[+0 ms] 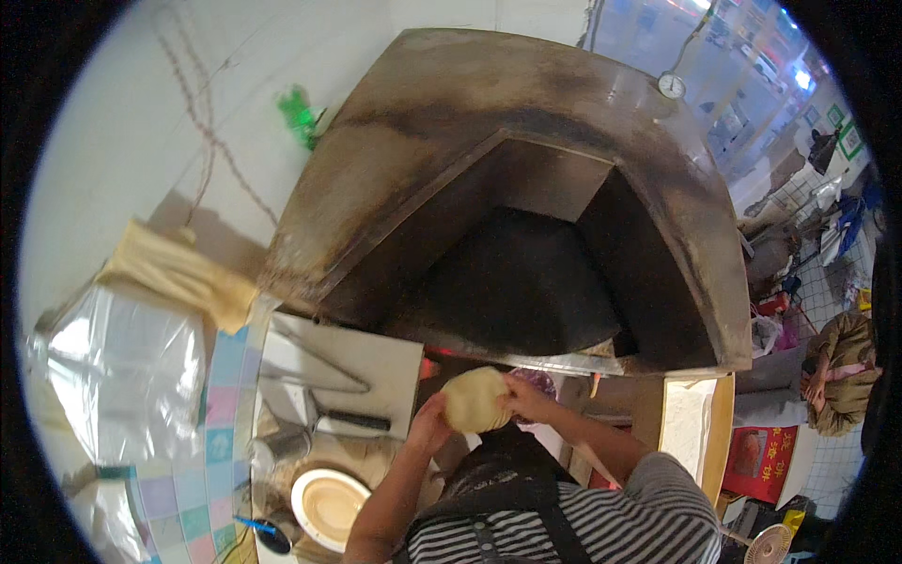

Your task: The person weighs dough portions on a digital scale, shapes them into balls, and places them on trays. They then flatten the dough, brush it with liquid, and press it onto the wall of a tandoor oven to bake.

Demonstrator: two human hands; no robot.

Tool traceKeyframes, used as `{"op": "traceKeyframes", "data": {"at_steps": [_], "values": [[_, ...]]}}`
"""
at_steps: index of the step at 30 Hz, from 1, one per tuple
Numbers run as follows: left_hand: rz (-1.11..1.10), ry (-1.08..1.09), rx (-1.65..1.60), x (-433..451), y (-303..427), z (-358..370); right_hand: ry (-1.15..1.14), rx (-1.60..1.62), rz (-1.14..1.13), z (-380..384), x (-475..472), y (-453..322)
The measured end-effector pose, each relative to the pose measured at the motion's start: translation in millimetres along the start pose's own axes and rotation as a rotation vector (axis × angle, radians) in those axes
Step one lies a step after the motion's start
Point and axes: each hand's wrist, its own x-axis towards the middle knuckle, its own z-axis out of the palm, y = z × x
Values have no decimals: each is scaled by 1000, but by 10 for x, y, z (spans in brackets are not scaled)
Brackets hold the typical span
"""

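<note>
A pale, round, flattened piece of dough (473, 403) is held up between both my hands, in front of my apron (507, 465). My left hand (427, 427) grips its left edge. My right hand (527, 402) pinches the right edge, the thumb and fingers around it. Just beyond the dough gapes the dark mouth of a large oven (521, 282), clad in brown-stained metal. Its deep interior is too dark to make out. A purple plastic bag (537, 383) shows partly behind my right hand.
On the left counter lie a black-handled tool (359, 421), a bent metal rod (345, 374), a metal cup (285, 448) and a white bowl (331, 507) of tan liquid. A yellow cloth (190, 275) hangs farther left. Rightward are a light-coloured board (690, 430), a small fan (768, 546) and another person (845, 366).
</note>
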Motion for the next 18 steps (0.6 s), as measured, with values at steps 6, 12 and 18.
{"op": "traceKeyframes", "data": {"at_steps": [6, 12, 18], "values": [[69, 89, 529, 2774, 182, 716, 566, -178, -181, -1595, 1072, 68], [527, 349, 1557, 3856, 398, 943, 824, -543, 23, -2154, 1944, 29], [680, 22, 2290, 3230, 269, 833, 691, -1099, -108, -1835, 1721, 401]]}}
